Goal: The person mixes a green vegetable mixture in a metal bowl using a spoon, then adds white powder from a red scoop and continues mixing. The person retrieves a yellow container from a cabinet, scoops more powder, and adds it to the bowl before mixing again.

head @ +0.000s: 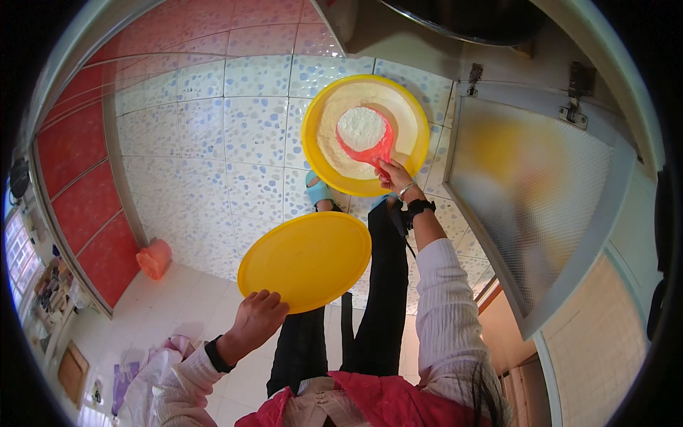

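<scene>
My right hand (395, 175) grips the handle of a red plastic scoop (374, 153), which is heaped with white flour (361, 128). The scoop is over a round yellow tub (310, 155) on the tiled floor, and more pale flour (332, 107) lies inside that tub. Lower left, my left hand (261, 316) holds the near edge of a flat yellow lid (307, 261), tilted above my legs. Whether the scoop touches the flour below it cannot be made out.
An open cabinet door with a textured glass panel (528, 197) hangs at my right. Red panels (80, 192) line the left side, with an orange-pink plastic bin (155, 259) at their foot. My feet in blue slippers (318, 188) stand against the tub's near side.
</scene>
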